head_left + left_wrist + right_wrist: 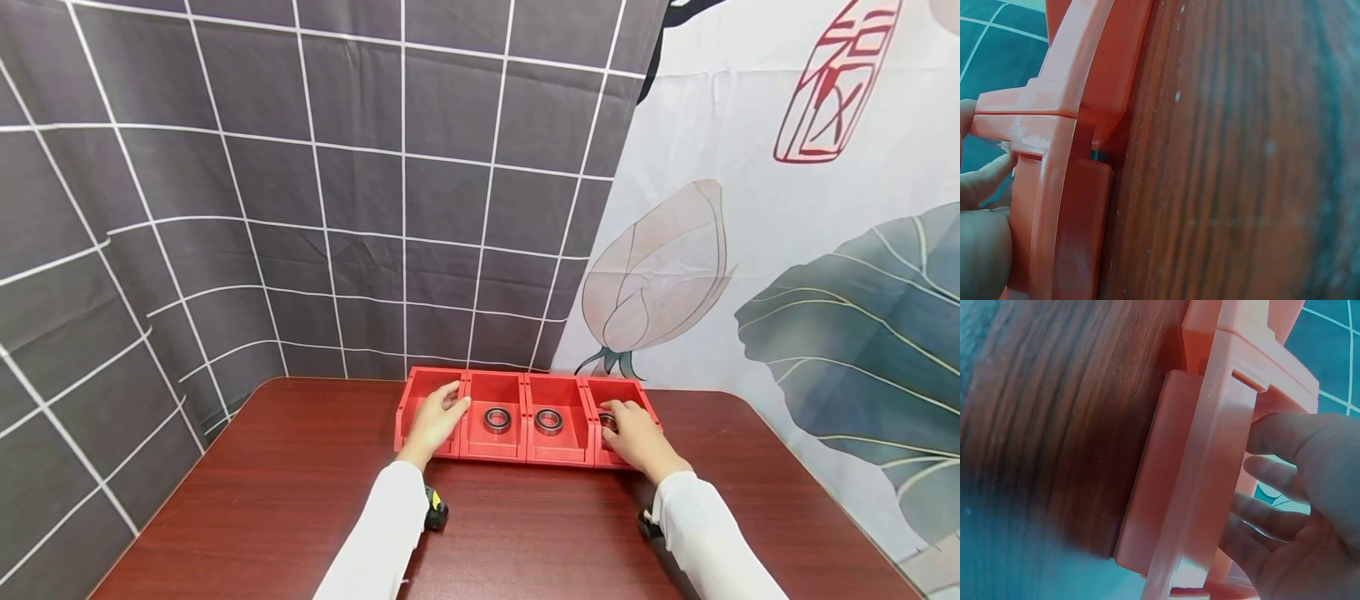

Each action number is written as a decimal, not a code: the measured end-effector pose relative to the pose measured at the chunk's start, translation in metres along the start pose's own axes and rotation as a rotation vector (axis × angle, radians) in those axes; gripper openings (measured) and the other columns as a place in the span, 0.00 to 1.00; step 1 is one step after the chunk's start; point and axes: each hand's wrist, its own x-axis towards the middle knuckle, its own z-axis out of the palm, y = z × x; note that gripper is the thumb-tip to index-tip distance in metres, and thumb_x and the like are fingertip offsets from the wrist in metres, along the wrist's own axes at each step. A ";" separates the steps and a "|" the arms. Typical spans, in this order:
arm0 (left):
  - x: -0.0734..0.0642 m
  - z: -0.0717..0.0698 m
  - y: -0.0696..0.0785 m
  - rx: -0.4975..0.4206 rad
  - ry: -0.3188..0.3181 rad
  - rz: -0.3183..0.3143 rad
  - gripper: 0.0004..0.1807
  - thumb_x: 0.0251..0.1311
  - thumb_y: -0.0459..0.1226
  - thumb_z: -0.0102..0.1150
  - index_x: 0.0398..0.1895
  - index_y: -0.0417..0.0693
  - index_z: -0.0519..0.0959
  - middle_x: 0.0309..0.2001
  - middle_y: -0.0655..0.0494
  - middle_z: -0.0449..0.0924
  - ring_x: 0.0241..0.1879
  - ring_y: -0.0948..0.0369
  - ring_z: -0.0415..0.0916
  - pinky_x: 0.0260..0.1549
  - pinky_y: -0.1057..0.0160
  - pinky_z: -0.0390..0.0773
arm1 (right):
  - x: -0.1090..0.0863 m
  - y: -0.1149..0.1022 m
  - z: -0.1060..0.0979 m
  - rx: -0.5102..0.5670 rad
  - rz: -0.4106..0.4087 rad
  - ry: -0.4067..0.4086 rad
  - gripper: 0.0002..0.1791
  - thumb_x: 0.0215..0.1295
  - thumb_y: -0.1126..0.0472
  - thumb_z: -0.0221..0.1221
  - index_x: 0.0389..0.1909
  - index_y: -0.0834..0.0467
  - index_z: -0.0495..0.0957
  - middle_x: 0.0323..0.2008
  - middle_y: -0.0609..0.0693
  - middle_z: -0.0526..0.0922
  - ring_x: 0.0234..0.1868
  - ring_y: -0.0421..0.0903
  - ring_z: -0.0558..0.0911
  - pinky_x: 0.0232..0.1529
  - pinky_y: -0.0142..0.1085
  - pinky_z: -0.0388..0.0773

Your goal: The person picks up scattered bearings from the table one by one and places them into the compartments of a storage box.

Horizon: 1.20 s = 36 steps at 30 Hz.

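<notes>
A row of joined red bins (491,451) stands on the table. My left hand (433,423) reaches over the leftmost bin, thumb and index finger apart beside its right divider; nothing shows between them. Part of that bin is hidden under the hand. At the rightmost bin, my right hand (634,433) has its fingers inside, thumb and fingers about a ball bearing (608,421) that is partly covered. In the right wrist view, the right fingers (1272,515) bend behind the bin's front wall, hiding their tips. The two middle bins each hold a ball bearing (497,420), black-sealed with a metal rim.
The brown wooden table (525,533) extends in front of the bins and to both sides. A grey grid-patterned cloth (360,192) hangs right behind them, with a white flower-printed cloth (750,133) at the right. Black wrist devices (436,510) sit under both white sleeves.
</notes>
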 end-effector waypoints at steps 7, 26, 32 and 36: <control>0.001 0.001 0.000 -0.007 0.000 -0.005 0.30 0.65 0.44 0.58 0.68 0.45 0.68 0.60 0.44 0.75 0.58 0.48 0.74 0.54 0.49 0.75 | -0.006 -0.001 -0.002 -0.001 -0.020 0.024 0.26 0.60 0.63 0.62 0.59 0.66 0.71 0.53 0.68 0.74 0.53 0.62 0.73 0.53 0.62 0.72; 0.001 0.000 0.001 -0.007 0.006 -0.009 0.30 0.64 0.44 0.59 0.68 0.45 0.68 0.59 0.44 0.75 0.58 0.48 0.74 0.54 0.50 0.75 | -0.029 -0.022 -0.009 -0.007 -0.092 0.149 0.25 0.59 0.62 0.60 0.59 0.63 0.73 0.52 0.61 0.76 0.51 0.58 0.74 0.50 0.56 0.77; 0.001 -0.001 0.001 -0.010 0.002 -0.011 0.30 0.65 0.45 0.58 0.68 0.45 0.67 0.60 0.44 0.75 0.58 0.48 0.74 0.54 0.50 0.75 | -0.039 -0.030 -0.008 -0.022 -0.127 0.172 0.25 0.58 0.61 0.62 0.58 0.60 0.74 0.51 0.58 0.76 0.50 0.56 0.74 0.47 0.54 0.79; 0.002 0.000 -0.002 -0.009 0.002 -0.015 0.30 0.64 0.45 0.59 0.68 0.46 0.67 0.60 0.44 0.75 0.59 0.48 0.74 0.54 0.50 0.75 | -0.044 -0.032 -0.005 -0.026 -0.148 0.181 0.27 0.56 0.60 0.64 0.58 0.58 0.74 0.51 0.56 0.76 0.51 0.55 0.74 0.47 0.53 0.80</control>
